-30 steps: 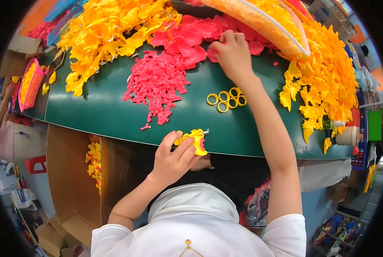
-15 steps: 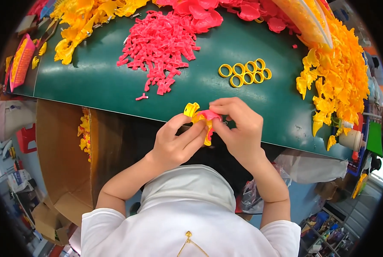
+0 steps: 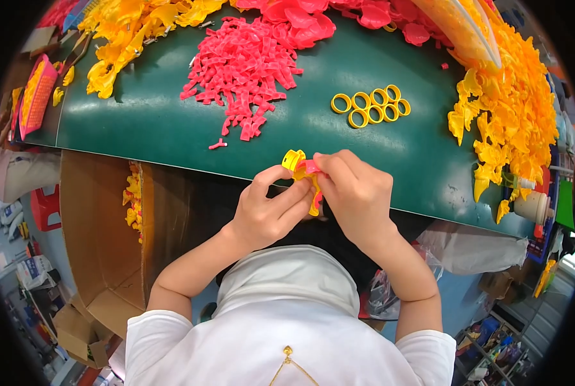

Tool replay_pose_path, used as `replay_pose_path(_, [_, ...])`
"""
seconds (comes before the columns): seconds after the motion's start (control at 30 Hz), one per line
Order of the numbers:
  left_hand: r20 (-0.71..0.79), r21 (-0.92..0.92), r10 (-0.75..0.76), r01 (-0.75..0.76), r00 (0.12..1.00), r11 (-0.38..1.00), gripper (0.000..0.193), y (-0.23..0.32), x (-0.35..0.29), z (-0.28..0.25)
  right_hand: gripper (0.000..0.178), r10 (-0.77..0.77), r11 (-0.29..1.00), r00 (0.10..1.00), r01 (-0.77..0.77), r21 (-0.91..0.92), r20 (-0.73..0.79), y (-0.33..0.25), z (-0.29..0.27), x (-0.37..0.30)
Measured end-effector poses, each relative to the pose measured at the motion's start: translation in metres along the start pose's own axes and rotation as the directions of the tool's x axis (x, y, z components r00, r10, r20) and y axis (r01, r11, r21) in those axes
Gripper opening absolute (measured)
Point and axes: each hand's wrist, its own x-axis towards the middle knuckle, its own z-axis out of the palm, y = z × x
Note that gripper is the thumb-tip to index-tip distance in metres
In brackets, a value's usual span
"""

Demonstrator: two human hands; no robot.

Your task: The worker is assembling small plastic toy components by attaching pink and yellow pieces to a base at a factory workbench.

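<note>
Just over the near edge of the green table, my left hand (image 3: 268,204) pinches a yellow plastic part (image 3: 292,159) with a ring-like end sticking up past the fingers. A pink plastic piece (image 3: 310,166) sits against this part. My right hand (image 3: 357,196) is closed at the pink piece, thumb and forefinger pressed together on it. Fingers hide much of both pieces, and I cannot tell how they are joined. Ahead of my hands on the table lie several yellow rings (image 3: 375,114) in two rows and a heap of small pink plastic pieces (image 3: 242,71).
Larger pink shells (image 3: 300,26) are piled at the back of the green table (image 3: 152,128). Yellow-orange parts (image 3: 503,122) heap up at right, more yellow parts (image 3: 117,51) at far left. A pink basket (image 3: 37,96) stands at left. An open cardboard box (image 3: 101,225) sits below the edge.
My right fingers have closed in and now cover more of the pink piece, which shows less than before. The yellow part stays in my left hand.
</note>
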Motion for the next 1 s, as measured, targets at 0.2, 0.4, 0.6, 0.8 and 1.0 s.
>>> replay_pose_path(0.2, [-0.014,0.017,0.012,-0.012,1.0,1.0,0.012,-0.003,0.004,0.001,0.014,0.017,0.998,1.0,-0.017,0.067,0.004,0.006,-0.002,0.004])
replay_pose_path(0.4, [-0.037,-0.035,-0.006,0.005,0.999,0.999,0.013,-0.005,0.004,0.005,0.015,-0.071,0.987,0.974,0.1,-0.129,0.216,0.0,-0.015,0.014])
replay_pose_path(0.6, [-0.053,-0.005,0.091,-0.092,0.994,0.996,0.021,-0.008,0.003,0.006,0.021,-0.005,0.971,0.989,-0.03,0.239,0.145,0.008,-0.019,-0.003])
replay_pose_path(0.8, [-0.306,-0.474,-0.183,0.017,0.934,0.88,0.068,0.007,-0.008,0.017,0.026,0.055,0.875,0.993,-0.1,0.475,0.107,0.025,-0.034,-0.018])
replay_pose_path(1.0, [-0.189,-0.186,-0.061,0.025,0.98,0.982,0.037,0.034,-0.009,0.078,0.015,0.488,0.818,0.808,-0.29,0.497,-0.331,0.042,-0.014,-0.053])
